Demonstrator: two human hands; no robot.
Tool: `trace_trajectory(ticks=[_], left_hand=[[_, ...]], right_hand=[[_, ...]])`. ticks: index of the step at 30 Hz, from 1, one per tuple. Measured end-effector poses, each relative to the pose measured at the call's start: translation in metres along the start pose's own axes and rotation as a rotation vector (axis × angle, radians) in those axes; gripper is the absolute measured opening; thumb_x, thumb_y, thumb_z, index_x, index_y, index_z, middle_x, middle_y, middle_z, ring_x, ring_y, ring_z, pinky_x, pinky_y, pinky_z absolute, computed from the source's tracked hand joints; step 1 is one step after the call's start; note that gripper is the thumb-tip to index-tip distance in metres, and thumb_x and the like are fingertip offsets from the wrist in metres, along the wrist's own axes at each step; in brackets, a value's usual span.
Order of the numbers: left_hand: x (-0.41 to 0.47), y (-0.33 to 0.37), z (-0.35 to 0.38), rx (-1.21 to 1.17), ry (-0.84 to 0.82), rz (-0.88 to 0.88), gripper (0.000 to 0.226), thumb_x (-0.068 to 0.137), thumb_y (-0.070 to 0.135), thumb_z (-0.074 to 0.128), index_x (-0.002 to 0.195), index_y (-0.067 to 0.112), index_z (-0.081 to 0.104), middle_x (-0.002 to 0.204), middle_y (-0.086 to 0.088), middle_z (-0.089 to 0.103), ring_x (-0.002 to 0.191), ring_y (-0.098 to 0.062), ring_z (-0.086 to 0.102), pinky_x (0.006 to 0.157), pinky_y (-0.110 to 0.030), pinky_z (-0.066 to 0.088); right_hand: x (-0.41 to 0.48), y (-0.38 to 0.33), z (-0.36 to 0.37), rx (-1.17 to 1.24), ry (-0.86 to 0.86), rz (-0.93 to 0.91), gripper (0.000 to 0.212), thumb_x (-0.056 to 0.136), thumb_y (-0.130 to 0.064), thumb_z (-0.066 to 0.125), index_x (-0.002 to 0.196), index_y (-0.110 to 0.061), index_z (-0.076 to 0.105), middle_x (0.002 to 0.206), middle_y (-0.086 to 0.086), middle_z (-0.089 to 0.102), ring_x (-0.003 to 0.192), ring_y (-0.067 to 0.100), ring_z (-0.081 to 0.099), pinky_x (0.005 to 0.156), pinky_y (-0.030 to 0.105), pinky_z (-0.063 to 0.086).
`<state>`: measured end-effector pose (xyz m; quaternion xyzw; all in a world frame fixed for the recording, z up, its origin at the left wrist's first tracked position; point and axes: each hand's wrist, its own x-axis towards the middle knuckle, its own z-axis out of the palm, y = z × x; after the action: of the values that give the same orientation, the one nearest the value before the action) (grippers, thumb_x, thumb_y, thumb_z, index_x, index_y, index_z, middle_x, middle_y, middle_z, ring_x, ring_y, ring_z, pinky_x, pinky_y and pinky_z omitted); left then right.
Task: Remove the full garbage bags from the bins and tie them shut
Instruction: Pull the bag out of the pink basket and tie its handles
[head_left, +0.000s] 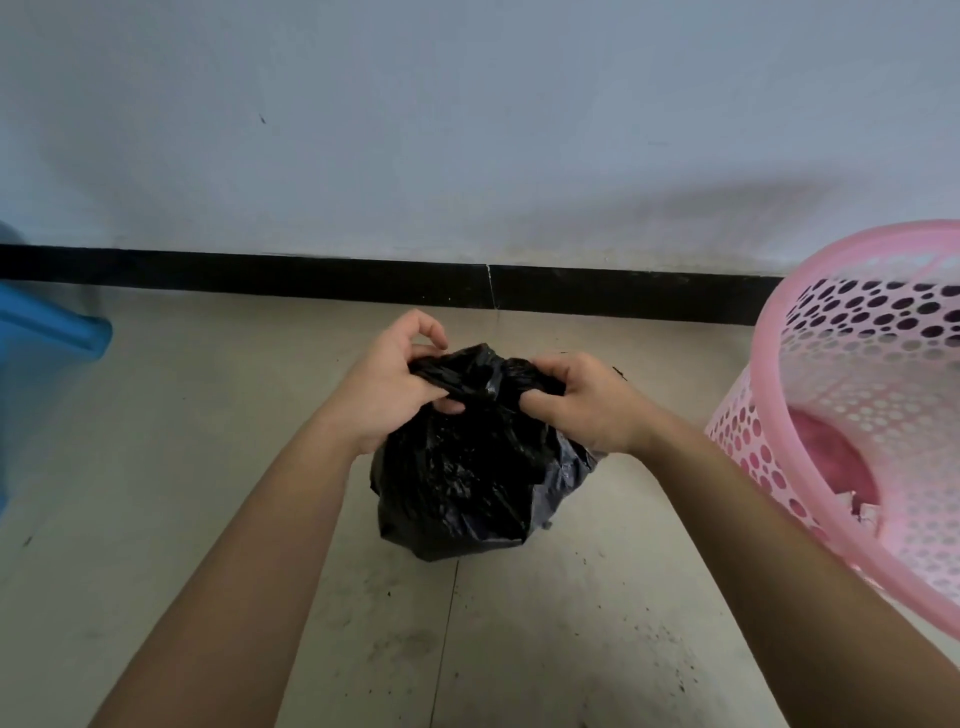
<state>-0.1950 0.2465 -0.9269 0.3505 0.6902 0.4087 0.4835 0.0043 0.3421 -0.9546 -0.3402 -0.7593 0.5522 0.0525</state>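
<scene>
Two hands, left hand (387, 382) and right hand (584, 400), each grip closed tight on black garbage bag (462, 467) top

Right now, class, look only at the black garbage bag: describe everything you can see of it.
The black garbage bag is thin, glossy, crinkled plastic, bulging as if full. It sits on the pale floor, out of any bin, in front of the wall's dark skirting. Its top is gathered into two bunched ends: the left hand grips one, the right hand the other, pulling them across the middle. Whether a knot is finished cannot be told. The pink bin stands apart to its right.
</scene>
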Motion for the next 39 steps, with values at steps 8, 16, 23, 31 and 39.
trace_trajectory(ticks=[8, 16, 23, 31, 39], left_hand=[[0.000, -0.017, 0.010, -0.717, 0.288, -0.067, 0.031, 0.077, -0.012, 0.049, 0.083, 0.008, 0.072, 0.093, -0.007, 0.072, 0.091, -0.025, 0.068, 0.087, -0.039, 0.054], [-0.012, -0.014, 0.022, -1.025, 0.200, 0.050, 0.029, 0.083, 0.005, 0.045, 0.061, 0.020, 0.034, 0.065, 0.000, 0.047, 0.068, -0.018, 0.055, 0.074, -0.032, 0.053], [-0.010, -0.014, 0.019, -0.900, 0.140, 0.004, 0.023, 0.085, 0.009, 0.041, 0.063, 0.017, 0.043, 0.074, -0.004, 0.055, 0.077, -0.022, 0.054, 0.087, -0.039, 0.045], [-0.004, -0.020, 0.018, -0.995, 0.451, -0.005, 0.033, 0.089, 0.019, 0.047, 0.059, 0.020, 0.034, 0.059, 0.003, 0.036, 0.055, -0.015, 0.038, 0.067, -0.030, 0.038], [-0.015, -0.011, 0.000, -0.133, 0.317, -0.062, 0.022, 0.086, 0.023, 0.074, 0.072, 0.017, 0.058, 0.071, 0.004, 0.060, 0.066, -0.010, 0.060, 0.070, -0.030, 0.048]], right_hand=[[-0.005, 0.010, 0.015, -0.035, 0.067, -0.013, 0.033, 0.081, -0.046, 0.054, 0.083, -0.015, 0.065, 0.083, 0.013, 0.069, 0.081, 0.030, 0.066, 0.078, 0.054, 0.054], [-0.008, 0.023, 0.015, 0.127, -0.066, 0.154, 0.047, 0.102, -0.056, 0.036, 0.127, -0.028, 0.063, 0.118, -0.010, 0.067, 0.110, 0.008, 0.062, 0.102, 0.031, 0.045], [-0.004, 0.027, 0.020, 0.235, 0.118, 0.111, 0.028, 0.100, -0.029, 0.057, 0.127, -0.026, 0.061, 0.098, -0.002, 0.069, 0.087, 0.009, 0.067, 0.083, 0.028, 0.057], [-0.005, 0.018, 0.026, 0.204, 0.053, 0.061, 0.020, 0.096, -0.043, 0.060, 0.098, -0.027, 0.072, 0.067, 0.000, 0.064, 0.059, 0.006, 0.055, 0.059, 0.027, 0.049], [-0.010, 0.018, 0.032, 0.100, -0.069, -0.044, 0.017, 0.083, -0.045, 0.076, 0.094, -0.031, 0.074, 0.068, -0.005, 0.061, 0.061, 0.008, 0.054, 0.059, 0.027, 0.044]])
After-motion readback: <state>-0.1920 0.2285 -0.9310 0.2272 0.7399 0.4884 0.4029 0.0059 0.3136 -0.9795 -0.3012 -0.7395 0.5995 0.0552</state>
